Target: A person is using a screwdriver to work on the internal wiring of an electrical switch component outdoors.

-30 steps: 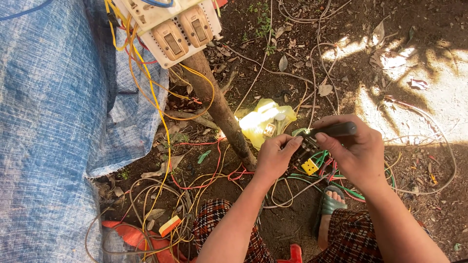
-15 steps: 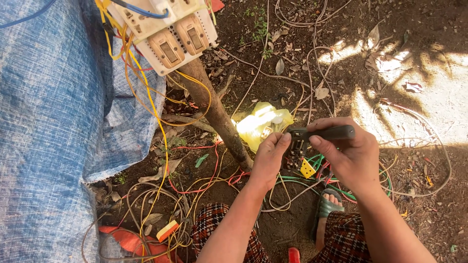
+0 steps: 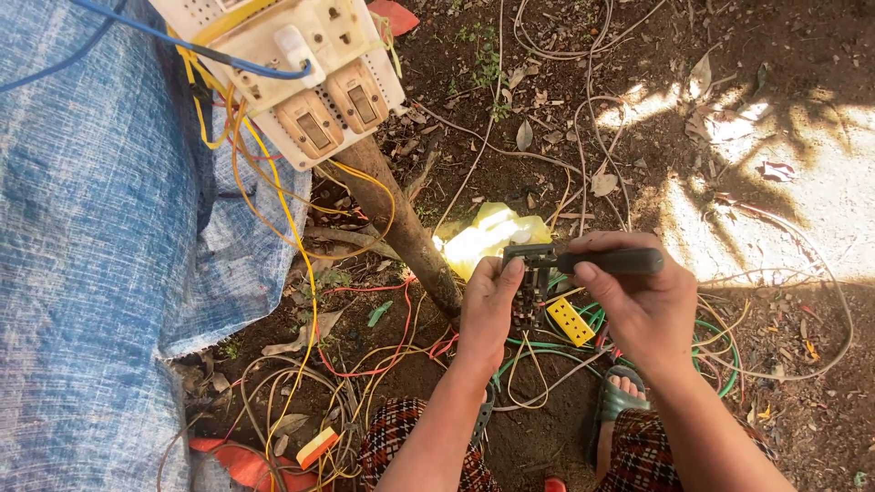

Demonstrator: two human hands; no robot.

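Outdoors, wire-strewn dirt ground (image 3: 565, 91), blue tarp (image 3: 82, 273).

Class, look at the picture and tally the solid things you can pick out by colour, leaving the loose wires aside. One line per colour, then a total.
Blue: 1, the tarpaulin.
Yellow: 2, the plastic bag and the small socket block.
Black: 1, the tool in the right hand, with the left hand at its head.
Cream: 1, the switch board on the wooden post.
Brown: 1, that post.
Total: 6
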